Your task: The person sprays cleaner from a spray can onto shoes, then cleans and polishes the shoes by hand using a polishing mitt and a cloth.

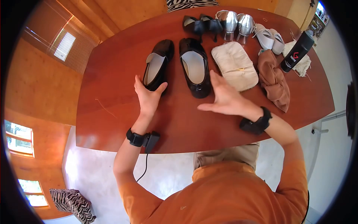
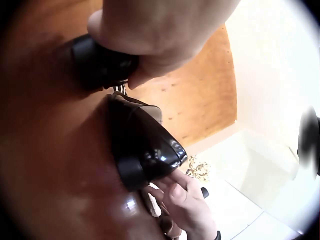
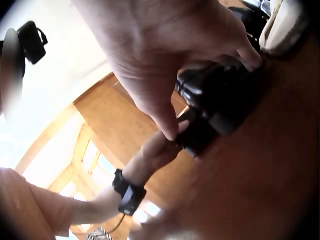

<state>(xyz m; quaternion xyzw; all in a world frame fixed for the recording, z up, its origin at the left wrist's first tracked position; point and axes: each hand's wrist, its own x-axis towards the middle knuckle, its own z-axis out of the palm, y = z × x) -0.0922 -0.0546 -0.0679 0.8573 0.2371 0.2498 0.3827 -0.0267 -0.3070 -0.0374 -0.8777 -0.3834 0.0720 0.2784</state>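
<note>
Two glossy black loafers with pale insoles stand side by side on the table, toes pointing away from me. At the heel of the left loafer (image 1: 158, 61), my left hand (image 1: 149, 100) grips with thumb and fingers on either side. My right hand (image 1: 229, 100) is spread beside the heel of the right loafer (image 1: 194, 61), its fingers straight and its thumb apart. In the left wrist view, the right loafer (image 2: 145, 145) shows its low block heel, with the fingers of the right hand (image 2: 187, 200) close behind it.
Right of the loafers lie a cream padded pouch (image 1: 235, 65) and a crumpled brown cloth (image 1: 274, 80). A black spray can (image 1: 297, 52) stands by a white fringed cloth (image 1: 304, 65). Black heels (image 1: 194, 25), silver heels (image 1: 231, 21) and white shoes (image 1: 265, 38) line the far edge.
</note>
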